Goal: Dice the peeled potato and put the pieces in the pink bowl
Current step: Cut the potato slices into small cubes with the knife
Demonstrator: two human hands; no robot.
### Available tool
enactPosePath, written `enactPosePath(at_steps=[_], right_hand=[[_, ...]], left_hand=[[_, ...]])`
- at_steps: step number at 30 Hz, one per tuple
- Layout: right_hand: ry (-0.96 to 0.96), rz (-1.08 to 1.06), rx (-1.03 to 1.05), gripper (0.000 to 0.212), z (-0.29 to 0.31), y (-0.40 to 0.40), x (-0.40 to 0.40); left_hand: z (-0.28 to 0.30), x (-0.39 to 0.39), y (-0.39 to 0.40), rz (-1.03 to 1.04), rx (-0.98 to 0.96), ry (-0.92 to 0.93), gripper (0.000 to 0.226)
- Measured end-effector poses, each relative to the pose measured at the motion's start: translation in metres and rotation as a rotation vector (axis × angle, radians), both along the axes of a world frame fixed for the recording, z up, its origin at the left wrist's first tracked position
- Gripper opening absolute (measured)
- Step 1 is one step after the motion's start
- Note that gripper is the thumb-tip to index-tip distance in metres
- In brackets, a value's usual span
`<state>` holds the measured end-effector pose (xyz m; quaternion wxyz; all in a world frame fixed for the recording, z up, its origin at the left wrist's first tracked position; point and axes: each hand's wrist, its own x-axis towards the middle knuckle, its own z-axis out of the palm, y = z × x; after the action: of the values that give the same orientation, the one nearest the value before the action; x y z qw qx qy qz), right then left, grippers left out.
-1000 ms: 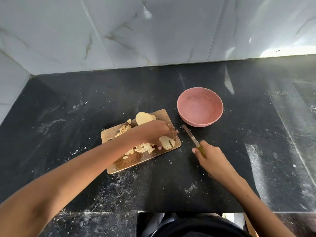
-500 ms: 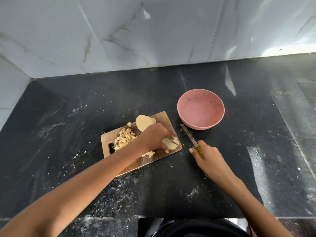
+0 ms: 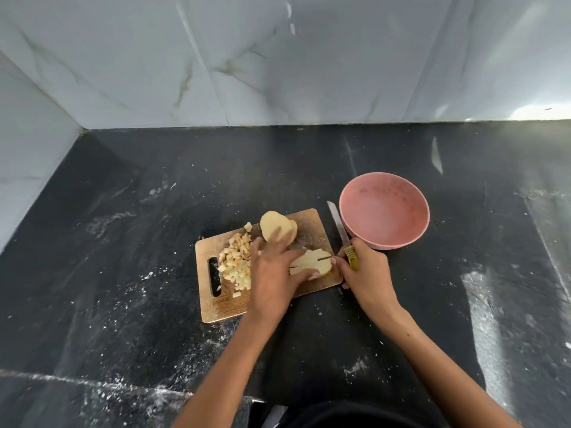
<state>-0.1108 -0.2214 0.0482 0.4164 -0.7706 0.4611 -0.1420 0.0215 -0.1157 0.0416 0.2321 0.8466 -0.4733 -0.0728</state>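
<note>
Two hands over one wooden cutting board [image 3: 309, 219] on a black stone counter [image 3: 123, 242]. Left hand [image 3: 272, 273] lying flat, fingers spread and fairly straight, pressing on a sliced potato piece [image 3: 312, 261] near the board's right edge. That piece flat on the board, long axis running left to right, slightly up toward the right; some cut lines visible along this axis, the exact number of strips hard to tell. Right hand [image 3: 366, 274] just beside the board's right edge, fingers curled around the yellow handle of one knife [image 3: 340, 225]. Blade pointing away from the person and a little to the left, lying between the board and the pink bowl [image 3: 364, 233], very near the bowl's left wall; touching or not, cannot tell.

A second potato part [image 3: 273, 225], rounded, at the far side of the board, partly under the left fingertips; seemingly two slices leaning together. One heap of small diced cubes [image 3: 236, 261] on the left half of the board, next to the handle slot [image 3: 213, 278], too many to count.

One pink bowl, upright, on the counter right of the board, no pieces visible inside. White powdery specks [image 3: 160, 393] scattered on the counter near the front. Grey marble wall tiles [image 3: 278, 57] behind.
</note>
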Motion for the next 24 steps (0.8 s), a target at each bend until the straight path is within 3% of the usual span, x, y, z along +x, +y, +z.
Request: enactPosePath(at_steps=[3, 6, 13, 19, 24], right_hand=[[-0.025, -0.005, -0.024, 0.017, -0.004, 0.004, 0.0], [-0.037, -0.011, -0.029, 0.021, -0.008, 0.004, 0.0], [-0.036, -0.007, -0.003, 0.018, -0.01, 0.002, 0.006], [-0.024, 0.005, 0.002, 0.019, -0.009, 0.001, 0.007], [-0.033, 0.003, 0.003, 0.02, -0.011, 0.0, 0.008]], left_hand=[[0.001, 0.016, 0.019, 0.161, -0.133, -0.072, 0.016], [0.001, 0.028, 0.025, 0.239, -0.055, -0.075, 0.01], [-0.002, 0.035, 0.014, 0.155, 0.11, -0.107, 0.004], [0.016, 0.04, -0.004, 0.002, 0.443, -0.206, 0.014], [0.021, 0.038, -0.01, -0.166, 0.482, -0.285, 0.017]])
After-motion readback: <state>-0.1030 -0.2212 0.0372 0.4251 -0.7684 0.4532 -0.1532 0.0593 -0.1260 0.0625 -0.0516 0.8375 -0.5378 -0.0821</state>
